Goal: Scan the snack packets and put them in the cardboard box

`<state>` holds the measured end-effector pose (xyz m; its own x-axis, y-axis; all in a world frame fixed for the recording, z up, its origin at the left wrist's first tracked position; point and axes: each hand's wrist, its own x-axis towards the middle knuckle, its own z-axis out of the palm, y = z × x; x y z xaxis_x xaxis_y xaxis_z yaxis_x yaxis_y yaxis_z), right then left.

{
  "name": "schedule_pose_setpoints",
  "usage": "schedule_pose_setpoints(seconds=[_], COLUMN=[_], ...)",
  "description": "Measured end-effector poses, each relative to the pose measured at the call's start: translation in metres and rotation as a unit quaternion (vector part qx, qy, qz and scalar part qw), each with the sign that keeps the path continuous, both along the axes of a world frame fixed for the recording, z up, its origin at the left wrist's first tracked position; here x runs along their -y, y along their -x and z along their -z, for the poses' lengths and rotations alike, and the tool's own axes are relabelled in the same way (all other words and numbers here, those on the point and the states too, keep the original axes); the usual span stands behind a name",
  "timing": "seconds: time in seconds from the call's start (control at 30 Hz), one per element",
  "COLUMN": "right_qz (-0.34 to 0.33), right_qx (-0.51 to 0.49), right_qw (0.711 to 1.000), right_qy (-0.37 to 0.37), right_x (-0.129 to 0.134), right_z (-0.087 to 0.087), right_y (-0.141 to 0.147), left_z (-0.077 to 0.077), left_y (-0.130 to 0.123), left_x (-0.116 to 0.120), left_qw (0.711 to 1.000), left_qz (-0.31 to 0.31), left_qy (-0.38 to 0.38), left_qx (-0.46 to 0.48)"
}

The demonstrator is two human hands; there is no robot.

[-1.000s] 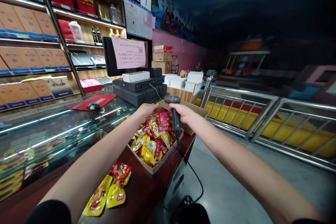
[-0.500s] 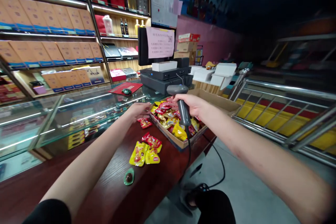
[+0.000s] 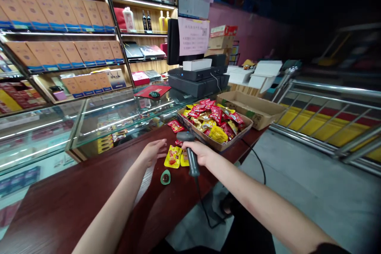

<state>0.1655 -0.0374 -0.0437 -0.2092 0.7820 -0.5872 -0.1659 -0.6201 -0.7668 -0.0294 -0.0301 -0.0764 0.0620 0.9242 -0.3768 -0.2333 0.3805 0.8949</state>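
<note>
My right hand (image 3: 199, 152) is wrapped round the handle of a dark grey barcode scanner (image 3: 193, 162), held over the loose packets, its cable trailing down. My left hand (image 3: 154, 151) is open, fingers stretched toward a yellow snack packet (image 3: 172, 156) on the dark red counter (image 3: 98, 190). A second yellow packet (image 3: 184, 158) lies partly behind the scanner. Behind them is a red packet (image 3: 176, 126). Nearer me sits a small green avocado-shaped object (image 3: 165, 177). A shallow cardboard box (image 3: 208, 139) full of red, yellow and gold packets stands beyond the scanner.
An open cardboard box (image 3: 264, 117) stands behind the full one. Farther back are a black cash drawer (image 3: 196, 83), a monitor (image 3: 173, 43) and a mouse (image 3: 154, 94) on a red mat. A glass display case (image 3: 119, 117) lies left; a metal railing (image 3: 330, 87) runs right.
Both hands have come back from the box of packets toward me, the right one bringing the scanner over the loose packets. The view has shifted, so the shelves sit farther right.
</note>
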Motion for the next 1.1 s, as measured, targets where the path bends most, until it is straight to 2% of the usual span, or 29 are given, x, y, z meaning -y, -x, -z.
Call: schedule_pose_setpoints(seconds=[0.13, 0.3, 0.4, 0.5, 0.67, 0.93, 1.1], right_qz=[0.063, 0.118, 0.101, 0.054, 0.020, 0.050, 0.063], right_qx=[-0.034, -0.063, -0.124, -0.157, -0.137, -0.126, -0.103], right_qw=[0.997, 0.991, 0.987, 0.986, 0.989, 0.983, 0.981], right_qy=[-0.022, -0.002, 0.010, -0.008, -0.061, -0.123, -0.154], right_x=[0.004, 0.003, 0.005, 0.009, 0.011, 0.013, 0.020], right_z=[0.016, 0.021, 0.020, 0.020, 0.023, 0.010, 0.003], right_y=[0.010, 0.018, 0.024, 0.033, 0.047, 0.036, 0.027], left_z=[0.013, 0.016, 0.013, 0.015, 0.022, 0.008, 0.009], left_y=[-0.008, -0.002, 0.002, 0.001, 0.000, 0.008, 0.003], left_x=[0.012, 0.014, 0.015, 0.016, 0.011, 0.011, 0.007], left_qw=[0.999, 1.000, 0.999, 0.997, 0.997, 0.990, 0.986], left_qz=[0.006, 0.001, 0.026, 0.065, 0.028, 0.041, 0.033], left_qy=[-0.011, -0.025, -0.022, -0.040, -0.074, -0.053, -0.045], left_qx=[0.036, 0.000, -0.010, -0.002, 0.007, 0.126, 0.157])
